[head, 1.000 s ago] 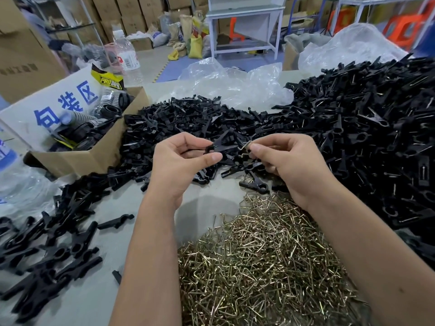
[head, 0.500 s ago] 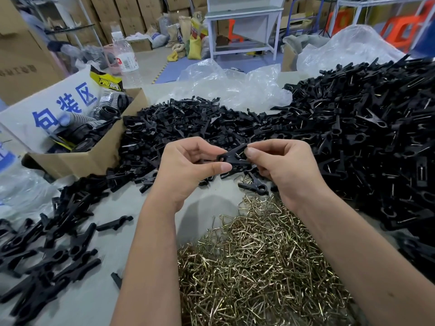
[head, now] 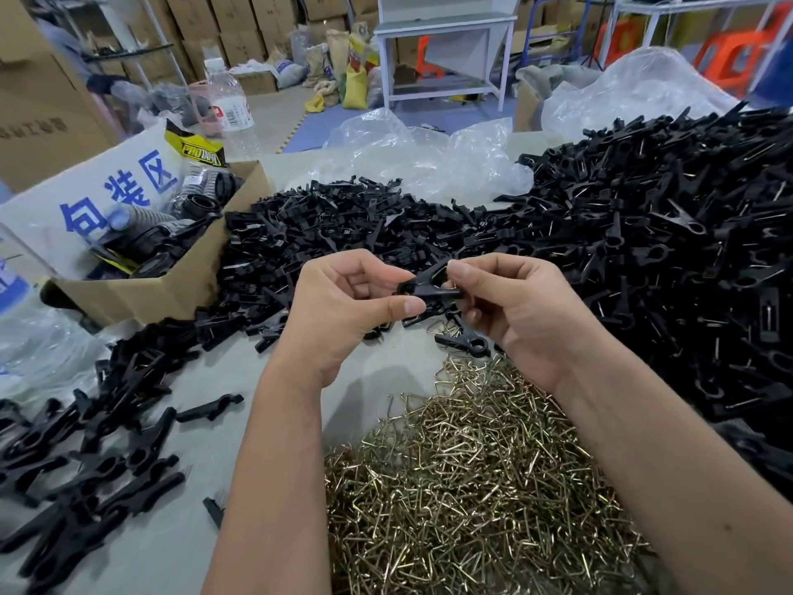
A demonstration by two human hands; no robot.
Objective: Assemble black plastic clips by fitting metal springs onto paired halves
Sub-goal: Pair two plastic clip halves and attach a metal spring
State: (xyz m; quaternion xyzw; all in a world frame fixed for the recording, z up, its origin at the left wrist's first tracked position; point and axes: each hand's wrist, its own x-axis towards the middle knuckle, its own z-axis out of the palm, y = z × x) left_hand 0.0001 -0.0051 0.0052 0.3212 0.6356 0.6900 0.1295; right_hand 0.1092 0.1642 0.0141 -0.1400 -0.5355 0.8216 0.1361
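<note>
I note a cardboard box of black rubber parts at left, a water bottle behind it, clear plastic bags beyond. Black clip halves heap ahead, springed clips pile right, brass-coloured springs lie near. Grey tabletop; warehouse cartons behind. Above the table, left hand and right hand each pinch an end of one black clip; any spring on it I cannot tell.
</note>
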